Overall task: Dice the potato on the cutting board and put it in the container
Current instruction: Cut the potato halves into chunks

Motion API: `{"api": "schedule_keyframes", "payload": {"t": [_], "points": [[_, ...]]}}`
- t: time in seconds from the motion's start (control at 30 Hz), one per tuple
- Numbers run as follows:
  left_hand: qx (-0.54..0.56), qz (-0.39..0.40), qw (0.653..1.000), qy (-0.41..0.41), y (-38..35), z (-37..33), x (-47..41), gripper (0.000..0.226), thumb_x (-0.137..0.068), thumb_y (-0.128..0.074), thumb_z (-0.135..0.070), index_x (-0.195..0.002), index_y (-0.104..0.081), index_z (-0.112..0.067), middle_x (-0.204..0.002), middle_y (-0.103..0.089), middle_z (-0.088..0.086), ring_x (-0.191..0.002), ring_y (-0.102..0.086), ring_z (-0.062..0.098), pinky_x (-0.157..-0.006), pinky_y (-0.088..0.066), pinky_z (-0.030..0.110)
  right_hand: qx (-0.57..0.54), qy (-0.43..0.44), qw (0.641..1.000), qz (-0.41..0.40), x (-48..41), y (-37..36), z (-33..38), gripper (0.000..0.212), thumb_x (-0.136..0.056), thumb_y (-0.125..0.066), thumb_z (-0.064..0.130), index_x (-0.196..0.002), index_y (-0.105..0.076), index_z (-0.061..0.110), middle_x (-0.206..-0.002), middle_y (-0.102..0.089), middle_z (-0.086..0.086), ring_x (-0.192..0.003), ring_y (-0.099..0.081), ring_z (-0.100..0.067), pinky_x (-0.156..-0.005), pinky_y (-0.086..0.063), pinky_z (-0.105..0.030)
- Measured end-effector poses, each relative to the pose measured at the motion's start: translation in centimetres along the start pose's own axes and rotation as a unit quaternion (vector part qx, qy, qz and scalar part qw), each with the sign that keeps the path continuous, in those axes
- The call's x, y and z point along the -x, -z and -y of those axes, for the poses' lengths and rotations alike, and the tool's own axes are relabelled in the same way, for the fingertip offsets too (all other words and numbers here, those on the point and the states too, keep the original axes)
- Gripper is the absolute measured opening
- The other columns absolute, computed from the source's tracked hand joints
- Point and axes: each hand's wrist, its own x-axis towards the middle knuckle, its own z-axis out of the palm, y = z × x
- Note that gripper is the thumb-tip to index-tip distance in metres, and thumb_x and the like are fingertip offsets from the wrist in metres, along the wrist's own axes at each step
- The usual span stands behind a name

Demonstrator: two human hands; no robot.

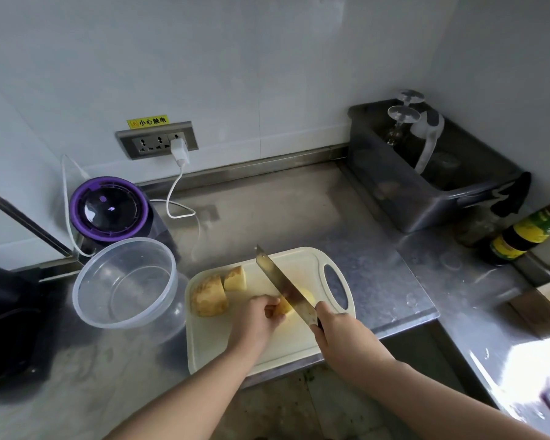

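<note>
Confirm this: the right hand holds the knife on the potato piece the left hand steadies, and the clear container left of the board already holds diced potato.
Wrong in one respect: the head view shows the clear container left of the board empty. The rest stands: the right hand holds the knife on the potato piece the left hand steadies.

The surface [299, 211] is brushed stainless steel, dully shiny and smudged. At bottom centre, the cutting board [299, 258] is matt cream plastic. Left of it, the container [89, 281] is clear glossy plastic. The knife [277, 277] has a scuffed metal blade. The potato [208, 296] shows rough tan skin and smooth pale cut faces. At upper right, the tub [394, 198] is smoky translucent plastic.
</note>
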Motion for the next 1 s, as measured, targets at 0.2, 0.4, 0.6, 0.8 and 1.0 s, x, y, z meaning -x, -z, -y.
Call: {"api": "schedule_keyframes", "payload": {"t": [0.2,0.4,0.6,0.8,1.0], "points": [[-0.011,-0.001,1.000,-0.010,0.0,0.0,0.0,0.035,-0.084,-0.073,-0.020,-0.118,-0.067,-0.014,-0.112,-0.069,-0.001,-0.105,-0.064,0.016,-0.097,-0.049,0.030,0.008,-0.012,1.000,-0.001,0.1,-0.3,0.4,0.032,-0.105,-0.036,0.034,-0.133,-0.037,0.020,-0.096,-0.062,0.002,-0.072,-0.064,-0.012,-0.065,-0.055,-0.023],[-0.026,-0.004,0.999,-0.020,0.2,-0.1,0.1,0.031,-0.086,-0.071,-0.023,-0.116,-0.068,-0.015,-0.112,-0.070,-0.002,-0.105,-0.064,0.015,-0.093,-0.049,0.025,0.020,-0.017,1.000,0.015,0.1,-0.6,0.5,0.039,-0.105,-0.038,0.032,-0.142,-0.031,0.020,-0.087,-0.056,0.005,-0.066,-0.060,-0.010,-0.060,-0.052,-0.020],[-0.040,-0.010,0.999,-0.024,0.0,-0.2,0.2,0.024,-0.087,-0.069,-0.026,-0.110,-0.070,-0.018,-0.105,-0.072,-0.006,-0.099,-0.066,0.013,-0.089,-0.051,0.026,0.016,-0.018,0.999,0.027,-0.6,-1.9,0.6,0.044,-0.105,-0.040,0.029,-0.145,-0.026,0.019,-0.081,-0.052,0.005,-0.059,-0.052,-0.008,-0.047,-0.038,-0.017],[-0.062,-0.014,0.998,-0.025,0.1,0.1,-0.1,0.015,-0.090,-0.065,-0.027,-0.103,-0.071,-0.022,-0.098,-0.072,-0.007,-0.089,-0.066,0.009,-0.076,-0.051,0.023,0.010,-0.039,0.998,0.044,-2.3,-3.5,0.1,0.039,-0.101,-0.044,0.011,-0.138,-0.032,0.020,-0.084,-0.055,0.000,-0.071,-0.059,-0.014,-0.053,-0.043,-0.023],[-0.043,-0.002,0.999,-0.032,0.4,0.1,0.1,0.026,-0.090,-0.065,-0.029,-0.114,-0.069,-0.021,-0.108,-0.071,-0.007,-0.099,-0.065,0.009,-0.077,-0.045,0.016,-0.027,-0.051,0.998,0.018,-2.3,-2.8,-0.3,0.023,-0.105,-0.036,0.029,-0.125,-0.040,0.019,-0.088,-0.059,0.001,-0.070,-0.059,-0.012,-0.062,-0.051,-0.025]]}}
